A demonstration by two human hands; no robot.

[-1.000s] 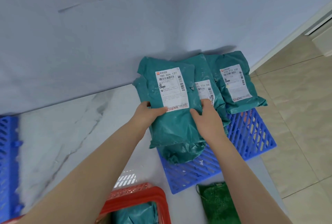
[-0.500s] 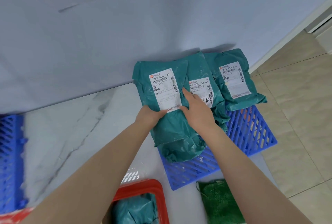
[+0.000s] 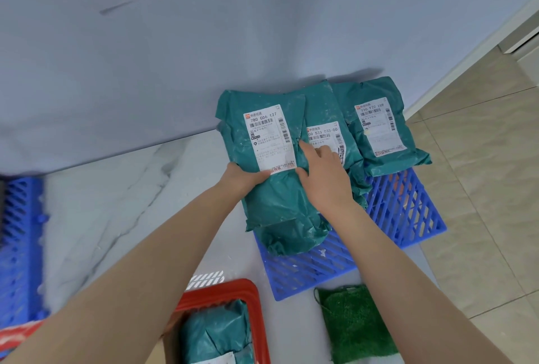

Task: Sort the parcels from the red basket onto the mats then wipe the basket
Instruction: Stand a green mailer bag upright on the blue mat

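**Parcel lay lengthwise between both hands on the right-hand mat**

The front parcel (image 3: 277, 203) lay on the blue mat (image 3: 408, 209) toward the table's far right corner, its long axis running from the near edge toward the wall; its far end leaned over the middle parcel (image 3: 323, 110), and its left side overhung the mat onto the table. The left hand (image 3: 243, 178) gripped the parcel's left long edge, thumb on top by the label's lower corner; the right hand (image 3: 323, 177) lay across the right long edge, forefinger straight along the seam with the middle parcel, and whether it pinched that edge or merely pressed it could not be told. The two hands sat directly opposite each other at about mid-length; so any squaring-up would likely be a sideways nudge rightward. The red basket (image 3: 256, 305) stood at the near edge beneath the left forearm, another parcel (image 3: 215, 331) inside it; the left hand looked nearer for that reach.
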